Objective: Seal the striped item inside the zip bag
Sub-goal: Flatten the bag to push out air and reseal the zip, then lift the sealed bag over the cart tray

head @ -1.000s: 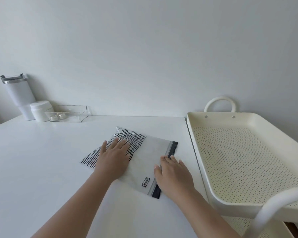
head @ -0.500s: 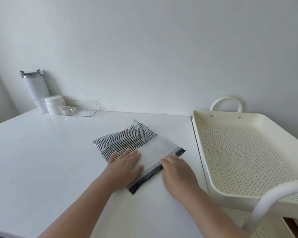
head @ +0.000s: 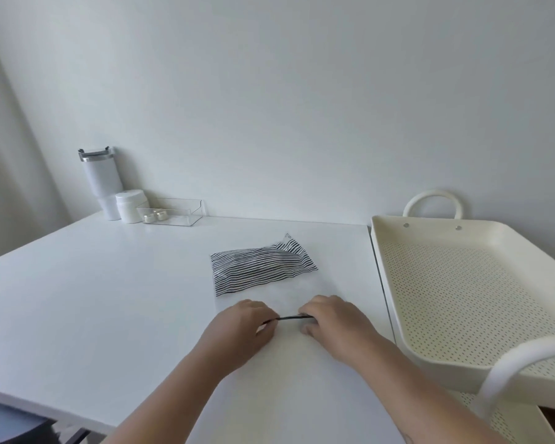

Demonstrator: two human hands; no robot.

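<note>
A clear zip bag [head: 279,293] lies flat on the white table [head: 109,283], its dark zip strip [head: 289,318] at the near edge. The black-and-white striped item [head: 260,267] sits inside the bag at its far end. My left hand [head: 237,331] pinches the left part of the zip strip. My right hand [head: 330,318] pinches the strip's right part. Only a short stretch of the strip shows between the two hands; the rest is hidden under my fingers.
A cream perforated cart tray [head: 462,283] with loop handles stands right of the table. At the back left stand a white tumbler [head: 101,181], a white jar [head: 129,206] and a clear plastic box [head: 173,213].
The bag has turned so its zip edge faces me. Both hands have moved from lying flat on the bag to pinching the zip strip at its near edge.
</note>
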